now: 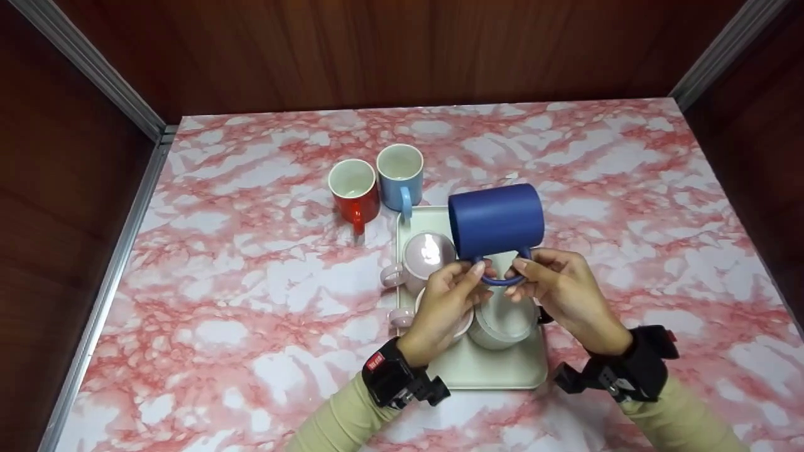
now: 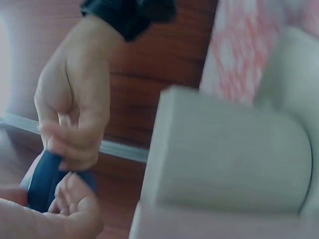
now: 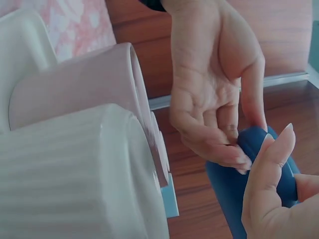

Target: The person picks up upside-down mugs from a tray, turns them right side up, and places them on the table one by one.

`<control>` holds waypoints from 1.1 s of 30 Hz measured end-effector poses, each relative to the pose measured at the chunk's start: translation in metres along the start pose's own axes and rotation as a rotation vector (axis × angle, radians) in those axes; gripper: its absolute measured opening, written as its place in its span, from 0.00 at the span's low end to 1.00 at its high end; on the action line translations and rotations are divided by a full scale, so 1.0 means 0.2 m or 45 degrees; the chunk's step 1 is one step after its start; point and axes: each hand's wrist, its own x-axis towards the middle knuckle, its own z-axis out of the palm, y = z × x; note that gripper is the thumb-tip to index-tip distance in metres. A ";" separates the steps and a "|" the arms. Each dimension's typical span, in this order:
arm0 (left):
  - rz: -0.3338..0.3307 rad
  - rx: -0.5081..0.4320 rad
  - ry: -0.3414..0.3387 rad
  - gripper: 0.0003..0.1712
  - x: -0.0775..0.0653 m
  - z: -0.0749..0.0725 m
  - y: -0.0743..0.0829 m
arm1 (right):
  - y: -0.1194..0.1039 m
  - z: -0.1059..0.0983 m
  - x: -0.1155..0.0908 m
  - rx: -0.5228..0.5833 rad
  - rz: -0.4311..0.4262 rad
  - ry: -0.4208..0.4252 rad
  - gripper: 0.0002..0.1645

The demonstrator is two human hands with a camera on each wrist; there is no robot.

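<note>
Both hands hold a dark blue mug [image 1: 496, 220] on its side over a cream tray [image 1: 490, 370], its handle toward the person. The left hand [image 1: 443, 307] pinches the handle's left end between thumb and fingers. At the other end, the right hand [image 1: 568, 292] pinches the handle with thumb and fingertips. Beneath the hands, the tray carries a shiny pale pink mug [image 1: 430, 254], a second pink mug [image 1: 465, 326] partly hidden by the left hand, and a whitish mug [image 1: 502, 329]. In the right wrist view, that whitish mug [image 3: 65, 174] shows ribbed sides.
A red mug [image 1: 358, 204] and a light blue mug [image 1: 402, 182] stand upright beyond the tray's far left corner, handles toward the person. The table [image 1: 251, 251] has a red and white marbled top. Dark wooden panels [image 1: 402, 56] wall it at the back and sides.
</note>
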 end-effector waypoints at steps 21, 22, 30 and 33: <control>0.022 -0.366 0.063 0.06 0.02 0.03 -0.01 | 0.06 -0.05 0.05 0.013 0.039 -0.195 0.07; 0.024 -0.367 0.074 0.06 0.03 0.04 -0.01 | 0.06 -0.06 0.05 -0.001 0.042 -0.219 0.07; 0.058 -0.354 0.118 0.07 0.09 0.05 0.00 | 0.03 -0.14 0.04 -0.061 -0.021 -0.241 0.10; 0.059 -0.347 0.136 0.07 0.11 0.05 0.01 | 0.01 -0.16 0.04 -0.061 -0.091 -0.170 0.11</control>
